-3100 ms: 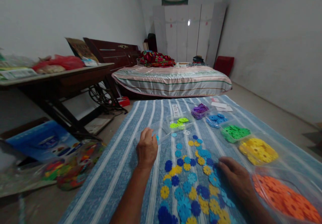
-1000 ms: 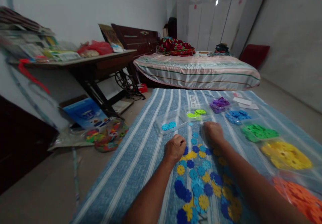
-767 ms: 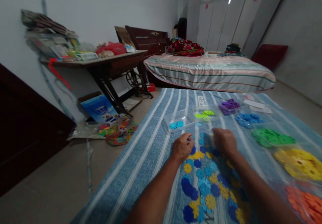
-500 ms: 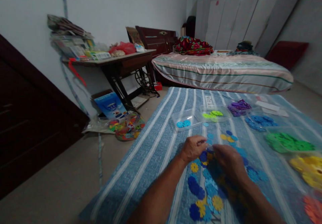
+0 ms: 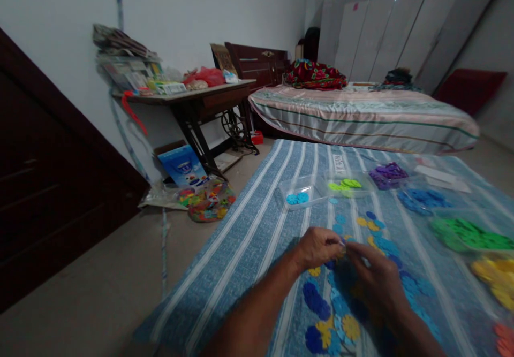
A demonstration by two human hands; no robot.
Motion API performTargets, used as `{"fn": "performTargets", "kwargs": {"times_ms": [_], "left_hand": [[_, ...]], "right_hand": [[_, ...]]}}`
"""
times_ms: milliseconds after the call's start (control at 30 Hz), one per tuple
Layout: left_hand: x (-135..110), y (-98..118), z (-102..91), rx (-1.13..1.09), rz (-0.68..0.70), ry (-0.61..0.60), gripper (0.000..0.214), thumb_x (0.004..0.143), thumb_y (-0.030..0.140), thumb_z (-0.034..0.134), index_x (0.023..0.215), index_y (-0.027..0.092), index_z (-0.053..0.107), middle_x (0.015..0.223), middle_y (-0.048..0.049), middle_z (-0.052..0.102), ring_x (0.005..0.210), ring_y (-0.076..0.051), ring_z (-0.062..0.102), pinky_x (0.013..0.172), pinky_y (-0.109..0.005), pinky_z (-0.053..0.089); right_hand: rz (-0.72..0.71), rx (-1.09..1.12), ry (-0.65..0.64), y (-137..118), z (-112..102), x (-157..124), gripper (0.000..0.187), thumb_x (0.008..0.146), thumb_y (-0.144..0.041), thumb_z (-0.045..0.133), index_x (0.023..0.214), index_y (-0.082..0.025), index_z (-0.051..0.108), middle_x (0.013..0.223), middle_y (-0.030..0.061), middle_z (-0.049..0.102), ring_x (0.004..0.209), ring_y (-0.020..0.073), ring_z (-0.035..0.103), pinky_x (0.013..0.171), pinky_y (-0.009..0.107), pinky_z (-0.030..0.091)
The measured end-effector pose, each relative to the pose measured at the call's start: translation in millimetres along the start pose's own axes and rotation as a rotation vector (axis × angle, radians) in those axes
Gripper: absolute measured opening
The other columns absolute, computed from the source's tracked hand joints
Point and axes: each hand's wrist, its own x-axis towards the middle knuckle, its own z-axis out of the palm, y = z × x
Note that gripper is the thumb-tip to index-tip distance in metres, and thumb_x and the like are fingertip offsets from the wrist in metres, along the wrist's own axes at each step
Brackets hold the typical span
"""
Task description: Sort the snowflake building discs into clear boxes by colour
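Note:
My left hand and my right hand meet fingertip to fingertip above a scatter of blue, light blue and yellow flower-shaped discs on a blue striped mat. Both hands are pinched closed around something small that I cannot make out. Beyond them stand clear trays: one with light blue discs, one with lime discs, one with purple discs. To the right lie blue discs, green discs and yellow discs.
A bed runs across the far end of the mat. A dark sewing table loaded with papers stands at the left wall, with a blue box and a bag of coloured pieces on the floor. A dark wooden door fills the left.
My hands drew back from the trays toward me and came together, fingers pinching. The view swung left, bringing the dark door into sight and pushing the orange discs out at the right.

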Motion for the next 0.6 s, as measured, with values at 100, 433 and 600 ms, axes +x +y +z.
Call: {"fn": "performTargets", "kwargs": {"times_ms": [100, 433, 600], "left_hand": [[-10.5, 2.3, -6.8, 0.074, 0.029, 0.070, 0.014, 0.077, 0.023, 0.060, 0.074, 0.014, 0.070, 0.061, 0.0017, 0.061, 0.058, -0.010, 0.056, 0.056, -0.019, 0.042], [-52.3, -18.2, -232.8, 0.738, -0.472, 0.910, 0.018, 0.072, 0.027, 0.066, 0.087, 0.017, 0.066, 0.088, -0.0064, 0.070, 0.089, -0.022, 0.064, 0.077, -0.028, 0.047], [-91.9, -47.4, -286.0, 0.696, -0.615, 1.109, 0.022, 0.069, 0.028, 0.068, 0.084, 0.014, 0.059, 0.076, -0.0041, 0.066, 0.088, -0.025, 0.064, 0.072, -0.031, 0.048]], "right_hand": [[0.039, -0.005, 0.030, -1.3, -1.6, -4.5, 0.031, 0.082, -0.042, 0.055, 0.089, -0.020, 0.075, 0.086, 0.0083, 0.075, 0.079, 0.0255, 0.071, 0.072, 0.035, 0.057], [0.112, -0.004, 0.067, 14.3, -8.9, -25.2, 0.036, 0.080, -0.050, 0.056, 0.084, -0.021, 0.076, 0.086, 0.0099, 0.075, 0.082, 0.0290, 0.071, 0.075, 0.041, 0.057], [0.141, 0.007, 0.043, 11.7, -6.1, -29.9, 0.033, 0.081, -0.048, 0.055, 0.086, -0.022, 0.075, 0.088, 0.0106, 0.075, 0.082, 0.0283, 0.071, 0.076, 0.041, 0.057]]}}
